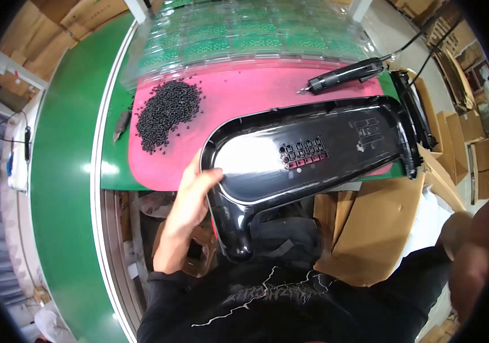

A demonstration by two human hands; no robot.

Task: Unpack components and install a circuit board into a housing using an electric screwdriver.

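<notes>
Gripping the black panel (307,154), left hand (193,191) outstretched.

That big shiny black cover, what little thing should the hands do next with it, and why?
Probably bring the right hand over to steady the black plastic cover. Only the left hand grips it, at its left edge, and the cover's near end hangs off the pink mat, so it may wobble. The electric screwdriver and the pile of small black parts lie untouched beyond it.

One head-worn fisheye view looks steeply down, close over the pink mat (244,97) at frame centre; cardboard boxes (370,228) fill the lower right.
</notes>
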